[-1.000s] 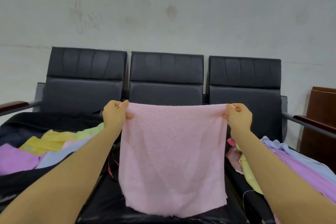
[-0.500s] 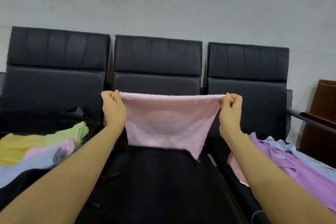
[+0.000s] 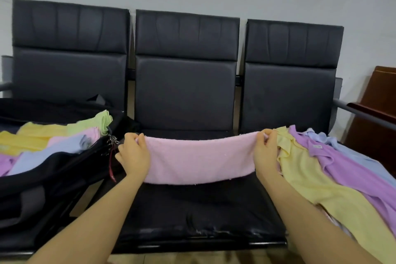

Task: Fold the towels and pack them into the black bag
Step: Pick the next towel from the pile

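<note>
A pink towel (image 3: 199, 158) lies stretched as a folded band across the middle black seat (image 3: 199, 210). My left hand (image 3: 134, 155) pinches its left end and my right hand (image 3: 265, 152) pinches its right end. The open black bag (image 3: 53, 169) sits on the left seat and holds several folded towels (image 3: 53, 139) in yellow, green, pink, blue and purple. A loose pile of unfolded towels (image 3: 321, 169), yellow, purple and light blue, covers the right seat.
Three black chair backs (image 3: 186, 66) stand against a grey wall. A metal armrest (image 3: 364, 113) and a brown wooden panel (image 3: 377, 118) are at the far right. Zipper pulls and a red strap (image 3: 111, 156) hang off the bag's edge by my left hand.
The towel hung full length in the air, then its lower half was swung up and folded over. Both hands have come down, and the folded towel now lies on the middle seat.
</note>
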